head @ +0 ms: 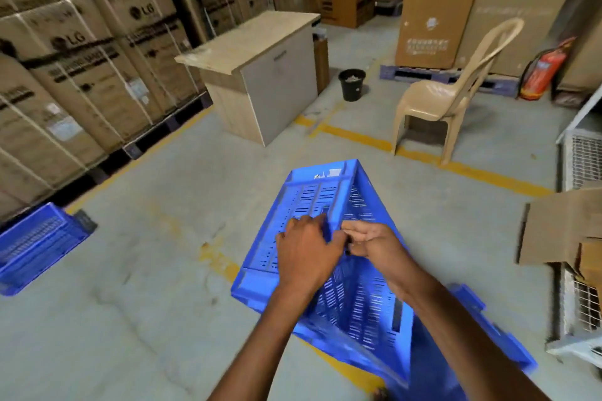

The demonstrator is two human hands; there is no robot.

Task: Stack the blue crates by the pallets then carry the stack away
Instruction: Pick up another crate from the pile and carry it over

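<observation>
A blue slotted plastic crate (312,198) is tipped up in front of me, its upper edge pointing toward me. My left hand (304,252) grips that edge from the left and my right hand (374,246) grips it from the right, the two hands close together. Under it at the lower right lies another blue crate (482,329), mostly hidden. A further blue crate (39,244) lies on the floor at the far left, beside the dark pallets (156,133) that carry stacked cardboard boxes.
A wooden desk (257,75) stands ahead, with a black bin (351,85) and a beige plastic chair (446,94) to its right. A red fire extinguisher (540,75), tall cartons and a wire cage with loose cardboard (560,228) line the right side. Yellow floor lines cross the concrete.
</observation>
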